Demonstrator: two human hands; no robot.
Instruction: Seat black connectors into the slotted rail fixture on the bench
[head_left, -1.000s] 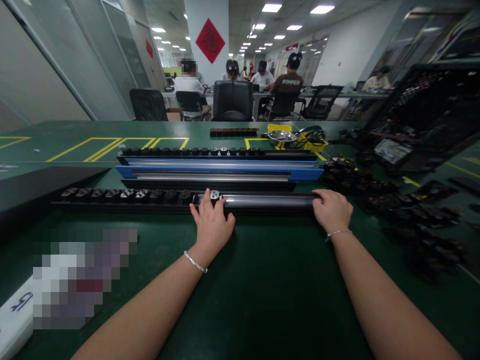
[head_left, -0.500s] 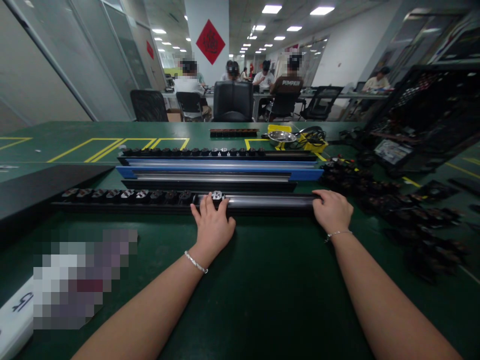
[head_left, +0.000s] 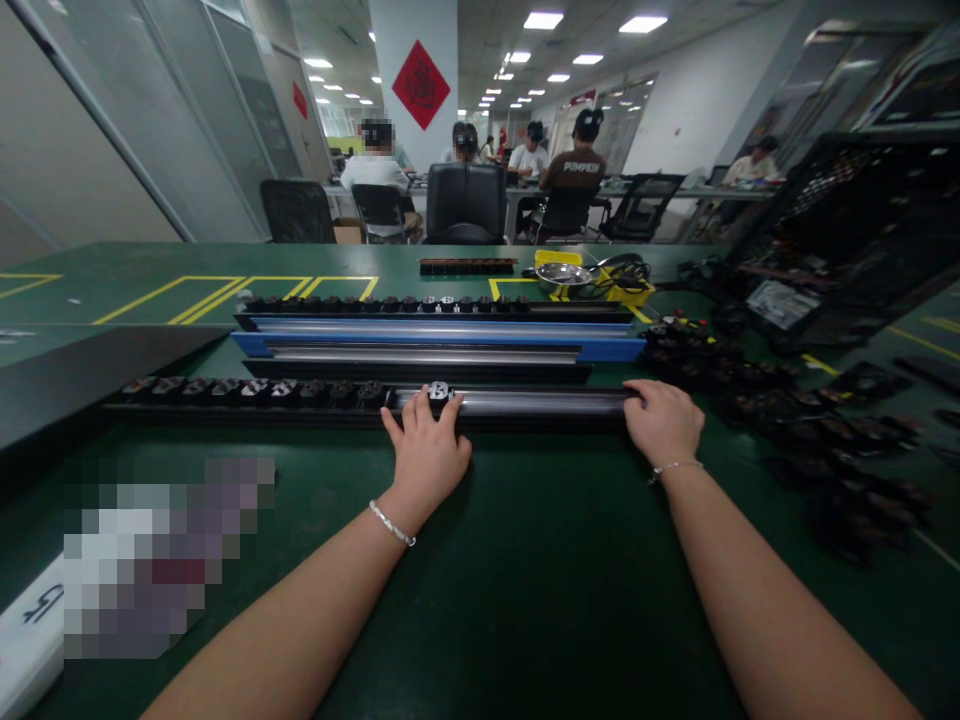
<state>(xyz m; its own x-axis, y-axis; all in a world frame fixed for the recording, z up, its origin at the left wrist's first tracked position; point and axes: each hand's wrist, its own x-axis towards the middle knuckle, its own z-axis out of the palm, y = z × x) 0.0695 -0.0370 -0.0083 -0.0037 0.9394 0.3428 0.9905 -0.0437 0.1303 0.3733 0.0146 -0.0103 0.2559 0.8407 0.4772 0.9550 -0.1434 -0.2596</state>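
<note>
Far off at eight o'clock on the green mat (head_left: 525, 600), a white slab (head_left: 30, 640) with dark lettering, partly lost behind a blurred patch. At ten o'clock, seated shoulder to shoulder in the near rail (head_left: 540, 403), a row of small dark blocks (head_left: 247, 387) — matte, faceted, a few glinting pale — probably kept in single file by the narrow channel. Lays the left hand (head_left: 426, 450) open and flat at the rail's middle, fingertips bracketing one marked block (head_left: 439, 392) at twelve o'clock of the knuckles, apparently to pin it against the smooth silvery rod. Beyond, at twelve, parallel blue-edged rails (head_left: 435, 345), hard and straight, with a row of blocks of their own. Cups the right hand (head_left: 664, 420) over the near rail's right end at two o'clock, fingers curled round it in a loose hold — seemingly to stop the long bar sliding. Past it at three o'clock, a loose heap of black parts (head_left: 787, 420), knobbly and dull.
</note>
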